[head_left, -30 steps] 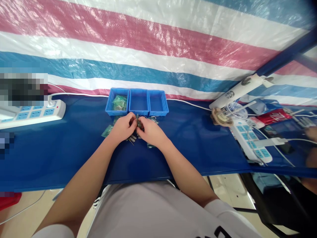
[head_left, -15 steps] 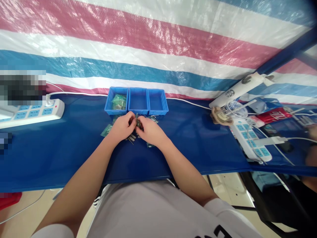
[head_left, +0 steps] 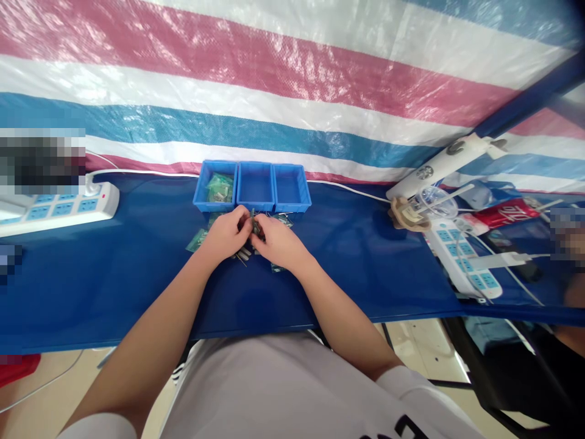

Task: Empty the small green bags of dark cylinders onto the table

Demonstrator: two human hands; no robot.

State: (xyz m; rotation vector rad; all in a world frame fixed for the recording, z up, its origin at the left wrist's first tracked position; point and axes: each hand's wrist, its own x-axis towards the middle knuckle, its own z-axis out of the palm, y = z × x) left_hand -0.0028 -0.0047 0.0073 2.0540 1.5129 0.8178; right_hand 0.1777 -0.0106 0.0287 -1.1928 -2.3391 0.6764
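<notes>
My left hand [head_left: 227,233] and my right hand [head_left: 278,241] meet just in front of three blue bins, fingers closed. Between their fingertips is a small dark green piece [head_left: 254,224], mostly hidden, its kind unclear. Small metallic pieces [head_left: 243,255] lie on the table under my hands. A greenish clear packet [head_left: 197,240] rests left of my left hand, and another small packet [head_left: 277,268] lies below my right hand. In the left bin [head_left: 197,198] sits a green plastic bag [head_left: 220,188] with small parts. The middle bin [head_left: 255,183] and right bin [head_left: 290,184] show bare bottoms.
A white power strip [head_left: 86,207] lies at the left, another power strip [head_left: 466,259] at the right. Near the latter are a white tube [head_left: 432,167], a cup holder [head_left: 406,216] and a red package [head_left: 507,214]. A white cable [head_left: 350,188] runs behind the bins. Another person's arm shows far right.
My hands and the piece between them look almost unmoved. The bins and packets stay in place.
</notes>
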